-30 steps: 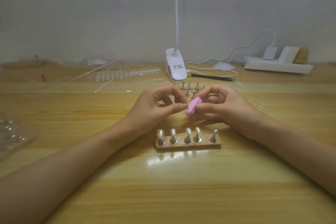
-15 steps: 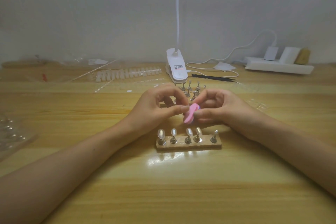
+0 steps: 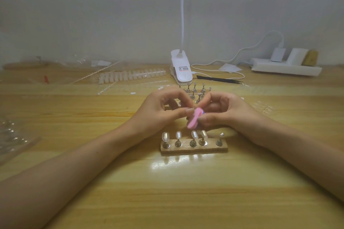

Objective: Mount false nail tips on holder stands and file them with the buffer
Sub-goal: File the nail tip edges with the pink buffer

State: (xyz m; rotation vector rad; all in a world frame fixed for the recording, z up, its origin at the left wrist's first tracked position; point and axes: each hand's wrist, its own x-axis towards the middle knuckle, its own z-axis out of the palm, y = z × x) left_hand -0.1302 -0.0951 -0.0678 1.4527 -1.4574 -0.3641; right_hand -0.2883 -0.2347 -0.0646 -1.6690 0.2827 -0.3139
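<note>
At the middle of the pale wooden table (image 3: 186,191), both hands were held close together just behind a wooden base strip (image 3: 193,149). The right hand (image 3: 223,111) gripped a pink oblong buffer block (image 3: 194,120) between thumb and curled fingers, with the block tilted and its lower end pointing toward the base strip without touching it. The left hand (image 3: 163,111) had its fingers curled, and its thumb and forefinger tips met at the upper end of the buffer block. What those fingers pinched, if anything, could not be determined, as the contact point was hidden.

Five small metal holder stands (image 3: 178,143) stood in a row on the base strip. Four of them carried clear false nail tips (image 3: 165,136) facing the camera. The fifth stand, at the right end, showed only a narrow sliver at its top, so its mounting could not be confirmed.

Behind the hands stood a cluster of loose metal stands (image 3: 195,91), partly hidden by the fingers. Further back were a white clip-on lamp (image 3: 181,69), a long rack of translucent nail tips (image 3: 130,75) to its left, black tweezers (image 3: 219,79) to its right, and a white power strip (image 3: 284,68) by the wall. Crumpled clear plastic packaging (image 3: 11,135) lay at the table's left edge.
</note>
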